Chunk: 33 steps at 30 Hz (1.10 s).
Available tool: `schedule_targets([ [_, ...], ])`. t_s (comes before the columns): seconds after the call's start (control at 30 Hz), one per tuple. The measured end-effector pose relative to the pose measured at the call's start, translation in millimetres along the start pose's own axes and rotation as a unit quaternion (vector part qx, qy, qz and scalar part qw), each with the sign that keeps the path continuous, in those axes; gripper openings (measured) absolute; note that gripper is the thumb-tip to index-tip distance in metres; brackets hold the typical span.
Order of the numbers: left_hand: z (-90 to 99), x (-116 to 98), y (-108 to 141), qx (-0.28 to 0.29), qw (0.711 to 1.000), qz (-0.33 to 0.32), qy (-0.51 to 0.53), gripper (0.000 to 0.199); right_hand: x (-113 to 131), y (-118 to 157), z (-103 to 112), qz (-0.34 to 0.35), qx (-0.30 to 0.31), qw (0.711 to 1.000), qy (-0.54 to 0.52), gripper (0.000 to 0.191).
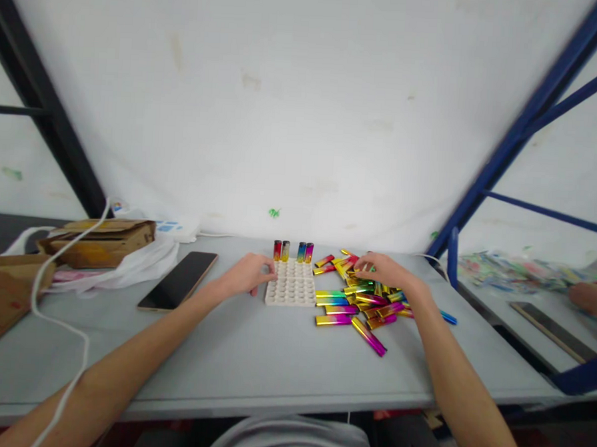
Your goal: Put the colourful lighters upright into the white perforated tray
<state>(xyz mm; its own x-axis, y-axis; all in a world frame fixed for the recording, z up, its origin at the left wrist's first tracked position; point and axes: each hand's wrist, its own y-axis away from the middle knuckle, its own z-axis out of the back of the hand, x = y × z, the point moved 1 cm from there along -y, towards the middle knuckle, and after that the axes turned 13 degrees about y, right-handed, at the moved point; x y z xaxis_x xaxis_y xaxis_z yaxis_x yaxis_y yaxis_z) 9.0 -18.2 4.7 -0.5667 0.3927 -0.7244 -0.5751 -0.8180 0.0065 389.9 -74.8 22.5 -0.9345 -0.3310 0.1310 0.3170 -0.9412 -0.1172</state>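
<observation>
My left hand [250, 272] is at the left side of a white tray [290, 302] with rows of holes. Its fingertips touch the tray's edge, thumb apart from the fingers, with nothing visible in them. Several shiny lighter casings [306, 252] stand upright along the tray's far row, in two pairs with a gap between. To the right lies a loose pile of metallic lighter casings [369, 300] in gold, pink, blue and green. My right hand [383, 268] reaches over the pile's far part, thumb and fingers closed around a gold casing that is partly hidden.
A dark phone [179, 280] lies left of the tray. Farther left are a cardboard box [107, 243], a white plastic bag [126, 268] and a white cable [39, 290]. A blue metal frame [496, 167] rises at right; beyond it, another person's hand [592, 299] shows near another phone [553, 330].
</observation>
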Motion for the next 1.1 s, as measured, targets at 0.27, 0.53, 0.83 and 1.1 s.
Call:
schedule_targets([
  [0.27,-0.2,-0.9,-0.1,-0.006,1.000,0.004,0.000,0.037,-2.7,7.1,-2.3,0.028,0.015,0.999,-0.011,0.023],
  [0.53,-0.2,0.5,-0.8,-0.003,1.000,-0.003,-0.001,0.034,46.3,-0.6,-1.3,0.103,-0.006,0.994,-0.027,0.024],
  [0.83,0.0,2.0,-0.6,-0.001,1.000,-0.005,-0.004,0.036,62.2,-7.6,-18.3,0.102,-0.030,0.994,-0.001,0.014],
  [1.1,1.1,0.7,-0.1,0.000,1.000,0.001,0.002,0.037,66.5,-16.2,-16.8,-0.023,-0.131,0.942,-0.309,0.038],
])
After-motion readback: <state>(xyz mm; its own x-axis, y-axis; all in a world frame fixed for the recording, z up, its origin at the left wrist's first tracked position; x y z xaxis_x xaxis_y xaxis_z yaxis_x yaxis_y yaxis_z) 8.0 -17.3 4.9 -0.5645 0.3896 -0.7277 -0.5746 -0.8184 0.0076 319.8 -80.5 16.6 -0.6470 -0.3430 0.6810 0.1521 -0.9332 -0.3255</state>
